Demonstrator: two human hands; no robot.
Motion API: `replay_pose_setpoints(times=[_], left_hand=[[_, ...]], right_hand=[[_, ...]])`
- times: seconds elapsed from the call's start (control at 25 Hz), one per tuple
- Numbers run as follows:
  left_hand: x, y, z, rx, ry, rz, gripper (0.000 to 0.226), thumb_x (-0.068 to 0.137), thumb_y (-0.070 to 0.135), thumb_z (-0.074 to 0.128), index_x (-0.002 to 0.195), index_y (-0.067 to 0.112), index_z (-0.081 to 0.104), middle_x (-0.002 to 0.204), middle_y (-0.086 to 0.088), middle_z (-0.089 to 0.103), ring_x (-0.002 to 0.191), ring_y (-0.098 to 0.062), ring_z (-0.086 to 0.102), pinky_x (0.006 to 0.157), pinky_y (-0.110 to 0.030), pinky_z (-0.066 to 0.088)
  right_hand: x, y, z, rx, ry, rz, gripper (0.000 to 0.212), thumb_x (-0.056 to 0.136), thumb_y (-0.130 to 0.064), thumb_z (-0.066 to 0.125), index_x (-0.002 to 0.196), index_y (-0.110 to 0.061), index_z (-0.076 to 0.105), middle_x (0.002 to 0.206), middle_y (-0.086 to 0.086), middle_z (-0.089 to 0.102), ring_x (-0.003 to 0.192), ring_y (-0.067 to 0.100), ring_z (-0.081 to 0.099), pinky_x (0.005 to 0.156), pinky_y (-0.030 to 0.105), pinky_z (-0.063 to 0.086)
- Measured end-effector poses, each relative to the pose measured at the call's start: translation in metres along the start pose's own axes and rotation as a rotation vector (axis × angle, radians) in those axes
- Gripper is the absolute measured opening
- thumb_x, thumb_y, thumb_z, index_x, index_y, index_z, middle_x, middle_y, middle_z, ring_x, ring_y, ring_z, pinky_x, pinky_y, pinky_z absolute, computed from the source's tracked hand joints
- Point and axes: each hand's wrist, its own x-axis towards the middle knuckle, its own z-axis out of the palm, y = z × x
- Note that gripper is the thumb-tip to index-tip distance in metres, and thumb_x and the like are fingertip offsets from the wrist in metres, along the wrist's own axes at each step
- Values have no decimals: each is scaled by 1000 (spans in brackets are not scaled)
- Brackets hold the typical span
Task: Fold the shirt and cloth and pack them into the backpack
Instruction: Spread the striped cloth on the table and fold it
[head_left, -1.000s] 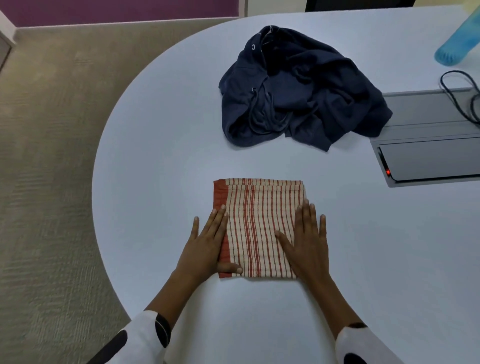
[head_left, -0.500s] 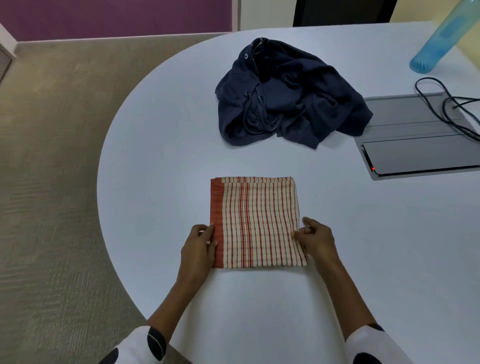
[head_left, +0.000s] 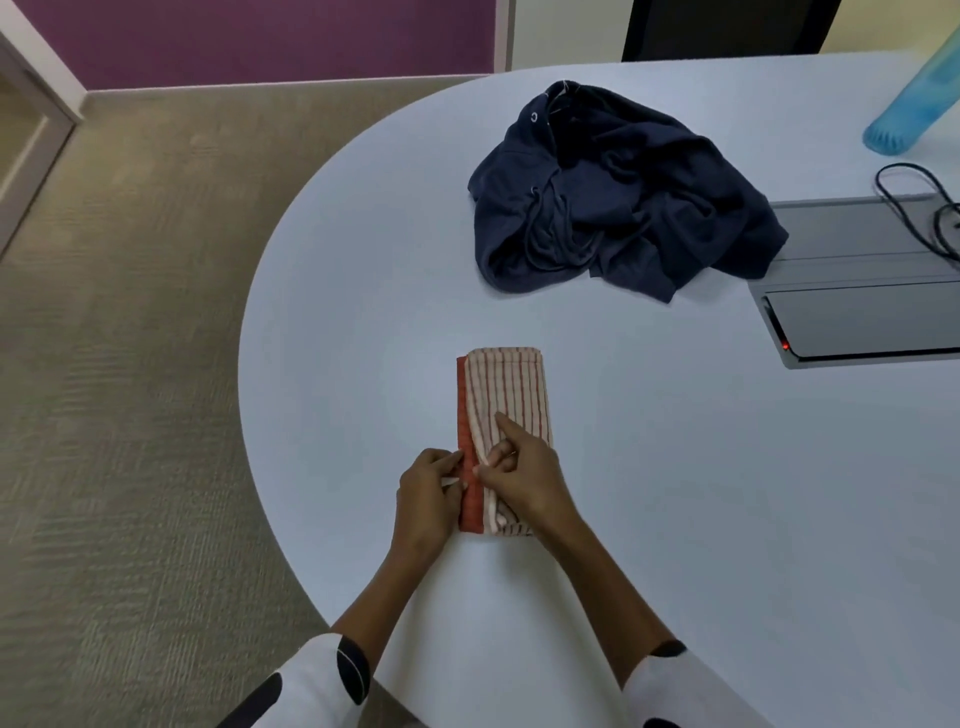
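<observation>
Both hands pinch the folded cloth; crumpled shirt lies beyond.

White table, folded striped cloth, navy shirt, blue bottle

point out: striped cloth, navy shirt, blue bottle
striped cloth (head_left: 511, 387), head view, upper folded panel.
navy shirt (head_left: 649, 208), head view, middle of crumpled heap.
blue bottle (head_left: 904, 122), head view, lower body.

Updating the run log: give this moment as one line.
phase: folding cloth | striped cloth: narrow strip on table | left hand, right hand: pinching its near end | dark shirt: crumpled, untouched | backpack: not in view
</observation>
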Motion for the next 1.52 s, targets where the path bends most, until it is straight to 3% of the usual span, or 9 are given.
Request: replay_pose_setpoints(times=[0.16,0.32,0.52,0.64,1.04,1.12,1.24,1.44,1.52], left_hand=[[1,-2,0,-4,3,-2,31,91,2,55,121,5,63,110,-4,62,90,-10,59,69,1,41],[-4,2,-4,72,29,137,36,98,14,45,132,9,53,129,-3,53,105,-5,52,83,3,35],[10,-7,-2,508,-179,437,77,94,61,7,151,9,19,158,-8,18,147,-19,13,119,-46,14],[20,-27,2,743,-310,460,95,84,78,16,152,12,9,160,-7,5,147,-22,-2,117,-56,8],[27,-23,6,759,-469,299,108,72,85,22,135,24,-41,142,5,-41,130,-14,-42,108,-46,-27],[33,-26,4,764,-477,352,112,74,81,37,143,23,-30,149,1,-29,136,-19,-32,115,-54,-10],[45,-22,-16,931,-346,647,107,66,74,58,148,13,24,155,-12,25,142,-32,23,104,-67,29],[35,-8,-28,885,-10,688,71,65,7,81,130,1,55,144,-24,40,134,-39,38,108,-63,28],[6,-4,-5,795,1,603,60,71,3,76,126,-6,56,139,-29,45,129,-40,44,110,-54,30]], right_hand=[[11,9,35,-157,36,19,63,92,-8,53,149,-13,25,118,6,57,106,13,55,87,15,41],[15,26,41,-199,60,-87,49,99,-12,43,146,-11,31,117,10,58,97,10,52,90,19,44],[27,48,24,-338,426,-513,41,93,-7,40,132,-7,53,126,13,57,117,16,47,104,36,41],[44,55,23,-595,156,-656,58,91,-20,31,148,-9,28,157,9,24,147,19,10,120,41,9],[124,52,-6,-979,300,-391,68,98,-51,17,153,-17,-2,161,0,-6,147,17,-11,117,53,-2],[121,52,-5,-955,320,-358,68,98,-50,18,152,-16,-3,161,1,-7,147,18,-12,118,52,-3],[95,67,-2,-817,492,-157,68,96,-47,18,152,-11,2,161,5,-3,148,22,-8,119,49,-2],[25,111,-12,-781,697,117,80,92,-56,19,149,1,15,157,20,15,145,36,11,118,51,5],[6,117,-13,-773,740,133,82,91,-55,20,147,4,18,155,25,18,144,40,13,118,49,3]])
